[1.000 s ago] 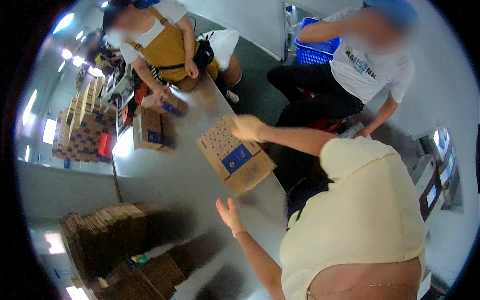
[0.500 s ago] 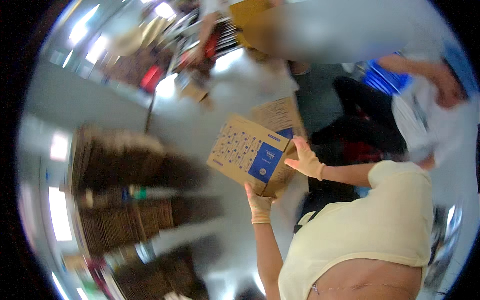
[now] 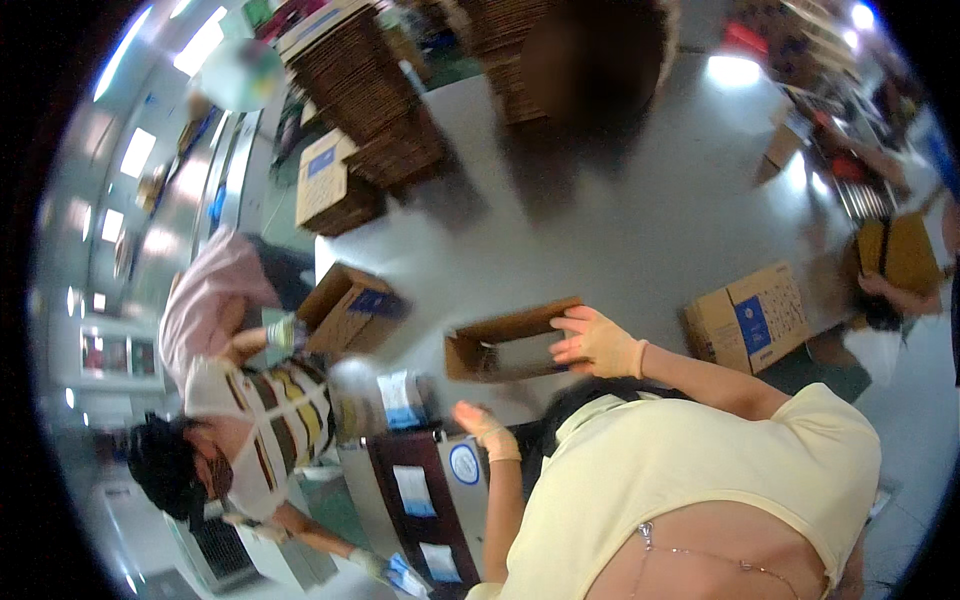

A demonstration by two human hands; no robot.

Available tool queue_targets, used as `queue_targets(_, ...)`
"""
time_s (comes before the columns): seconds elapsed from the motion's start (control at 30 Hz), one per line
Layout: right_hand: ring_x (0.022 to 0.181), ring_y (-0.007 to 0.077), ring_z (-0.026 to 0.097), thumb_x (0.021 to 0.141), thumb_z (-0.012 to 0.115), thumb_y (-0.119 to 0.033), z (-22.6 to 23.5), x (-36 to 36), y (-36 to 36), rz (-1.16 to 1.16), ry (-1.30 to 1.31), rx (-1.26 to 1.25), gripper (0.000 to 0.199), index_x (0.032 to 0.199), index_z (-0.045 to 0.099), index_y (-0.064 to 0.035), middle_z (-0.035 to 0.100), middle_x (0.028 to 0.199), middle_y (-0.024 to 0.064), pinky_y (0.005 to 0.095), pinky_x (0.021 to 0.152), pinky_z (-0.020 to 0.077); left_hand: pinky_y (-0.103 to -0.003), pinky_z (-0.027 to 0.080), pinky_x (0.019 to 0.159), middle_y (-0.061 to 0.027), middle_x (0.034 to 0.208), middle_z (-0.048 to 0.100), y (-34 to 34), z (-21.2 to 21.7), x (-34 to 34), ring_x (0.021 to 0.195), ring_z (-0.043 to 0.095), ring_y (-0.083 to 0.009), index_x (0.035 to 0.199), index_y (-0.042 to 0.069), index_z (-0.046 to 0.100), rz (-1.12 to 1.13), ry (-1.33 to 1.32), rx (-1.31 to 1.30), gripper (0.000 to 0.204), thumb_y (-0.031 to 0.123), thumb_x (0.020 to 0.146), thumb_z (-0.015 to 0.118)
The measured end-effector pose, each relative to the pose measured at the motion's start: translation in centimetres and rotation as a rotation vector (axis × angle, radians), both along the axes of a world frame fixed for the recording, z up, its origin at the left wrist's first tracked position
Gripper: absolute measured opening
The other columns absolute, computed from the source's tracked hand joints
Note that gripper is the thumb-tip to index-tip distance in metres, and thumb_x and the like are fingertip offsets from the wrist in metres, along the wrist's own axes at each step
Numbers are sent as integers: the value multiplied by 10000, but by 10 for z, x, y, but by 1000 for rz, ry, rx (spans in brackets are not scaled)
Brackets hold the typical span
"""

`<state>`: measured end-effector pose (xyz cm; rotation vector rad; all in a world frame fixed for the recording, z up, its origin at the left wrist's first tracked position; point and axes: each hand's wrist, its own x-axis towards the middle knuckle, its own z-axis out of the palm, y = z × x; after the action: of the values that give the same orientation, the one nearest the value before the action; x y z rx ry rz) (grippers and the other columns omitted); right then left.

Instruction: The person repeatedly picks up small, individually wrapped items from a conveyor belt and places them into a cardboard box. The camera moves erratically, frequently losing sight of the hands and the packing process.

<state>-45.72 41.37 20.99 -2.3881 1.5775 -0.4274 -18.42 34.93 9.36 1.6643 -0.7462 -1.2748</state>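
An open brown cardboard box [image 3: 468, 357] stands on the grey tabletop in front of me, its inside showing. My right hand [image 3: 600, 343], in a pale orange glove, grips the box's right end with its fingers over the edge. My left hand [image 3: 487, 432], gloved alike, is raised nearer to me, apart from the box. Its fingers are stretched out and nothing is in it. Beside it, white-and-blue packets [image 3: 412, 490] lie on a dark brown surface.
On the left, a gloved co-worker [image 3: 290, 410] has one hand at another open carton [image 3: 345, 310] and a packet [image 3: 408, 578] in the other. Flattened-cardboard stacks [image 3: 370, 90] stand at the far side. A printed carton [image 3: 755, 318] sits to the right.
My view has swung left, bringing the co-worker into it. Earlier both my hands held a printed carton; now my left hand is off and the right is at an open box.
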Motion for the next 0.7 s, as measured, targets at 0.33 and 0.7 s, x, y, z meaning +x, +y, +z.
queue_targets(0.33,1141,310,507,869,487,-275,-39,5,-4,-30,-488,266,346,1151,612,-119,620,1154,91,459,1046,270,-453,365,837,-37,810,642,-20,80,-46,880,559,-245,681,116,657,-883,-1296,-513,291,336,840,551)
queue_targets(0.7,1281,343,379,753,640,-606,-46,-9,-7,-298,-459,-134,893,1368,373,-16,406,1376,202,422,1074,286,-384,477,728,-84,904,579,-43,50,-39,856,587,-244,1020,65,603,-774,-923,-590,317,219,754,680)
